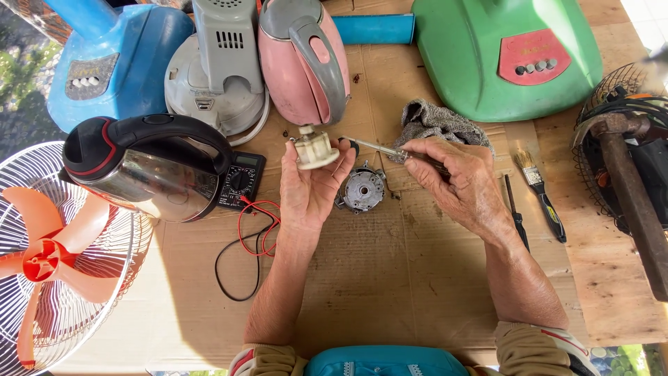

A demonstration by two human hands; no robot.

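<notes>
My left hand (pixel 311 186) holds a small cream plastic part (pixel 314 148) with a short shaft, raised above the cardboard. My right hand (pixel 456 182) grips a screwdriver (pixel 381 147) by its handle, the metal tip pointing left at the side of the cream part. Under and between my hands lies a round grey metal motor housing (pixel 362 189) on the cardboard. A grey rag (pixel 435 122) is bunched just behind my right hand.
A steel kettle with black handle (pixel 149 166), a black multimeter (pixel 240 179) with red and black leads, a pink kettle (pixel 303 59), a grey appliance (pixel 216 69), blue (pixel 115 66) and green (pixel 504 56) fan bases. An orange-bladed fan (pixel 59 254) at left; paintbrush (pixel 539 191), hammer (pixel 630 188) at right.
</notes>
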